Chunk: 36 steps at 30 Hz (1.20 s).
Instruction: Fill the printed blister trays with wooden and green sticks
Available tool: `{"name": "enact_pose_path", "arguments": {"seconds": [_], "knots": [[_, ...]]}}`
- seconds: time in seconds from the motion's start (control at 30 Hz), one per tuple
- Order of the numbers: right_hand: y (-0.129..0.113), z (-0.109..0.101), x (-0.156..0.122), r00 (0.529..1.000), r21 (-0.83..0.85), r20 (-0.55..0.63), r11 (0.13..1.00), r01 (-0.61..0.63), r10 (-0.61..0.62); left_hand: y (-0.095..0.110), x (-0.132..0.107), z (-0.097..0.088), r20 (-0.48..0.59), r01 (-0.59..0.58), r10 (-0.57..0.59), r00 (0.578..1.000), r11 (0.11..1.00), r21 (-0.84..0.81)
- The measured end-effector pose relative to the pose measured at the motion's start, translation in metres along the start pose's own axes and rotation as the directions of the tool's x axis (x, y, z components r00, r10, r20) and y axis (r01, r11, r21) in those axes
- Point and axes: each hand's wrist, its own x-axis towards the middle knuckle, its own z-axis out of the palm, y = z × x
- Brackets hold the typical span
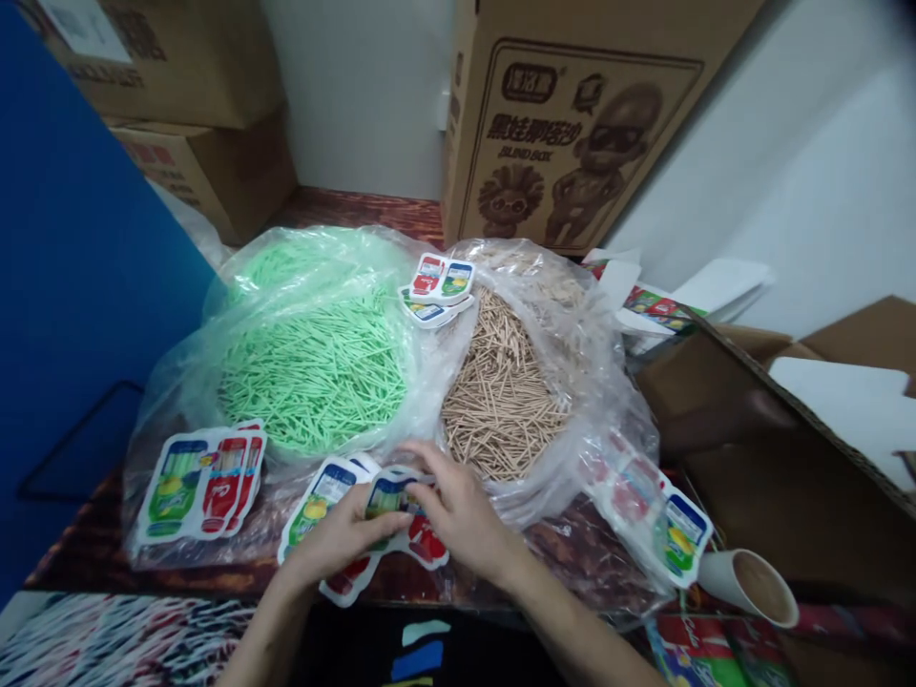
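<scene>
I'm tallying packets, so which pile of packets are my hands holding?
The front middle pile, below the bags of sticks; left hand and right hand grip it, the other three lie untouched.

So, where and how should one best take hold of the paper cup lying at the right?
Probably by its side wall, near the middle, coming from above: the paper cup lies on its side, mouth open to the right, so fingers can span it.

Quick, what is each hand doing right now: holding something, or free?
Left hand: closed on the printed packets, gripping them from the left.
Right hand: closed on the same printed packets, fingers pinching the top edge.
</scene>
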Motion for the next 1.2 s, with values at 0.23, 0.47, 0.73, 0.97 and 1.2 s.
{"name": "enact_pose_path", "arguments": {"seconds": [0.23,0.47,0.73,0.97,1.2], "knots": [[0.021,-0.003,-0.016,0.996,-0.307,-0.084,0.950,-0.062,0.038,0.008,0.005,0.027,-0.217,-0.122,0.124,0.968,0.992,0.025],[0.032,0.002,-0.022,0.971,-0.410,-0.223,0.912,-0.017,-0.082,-0.003,0.009,0.051,-0.330,-0.080,0.079,0.941,0.997,0.011],[0.038,-0.021,-0.032,0.992,-0.098,-0.111,0.992,-0.073,0.062,-0.005,0.007,0.052,-0.359,-0.094,0.080,0.930,0.995,-0.023],[0.098,-0.110,-0.030,0.941,-0.560,-0.318,0.779,-0.283,0.113,-0.011,0.003,0.046,-0.415,-0.075,-0.005,0.910,0.982,-0.176],[0.118,-0.119,-0.030,0.961,-0.730,-0.255,0.632,-0.261,0.103,-0.012,0.007,0.047,-0.355,-0.026,-0.048,0.934,0.979,-0.202]]}}
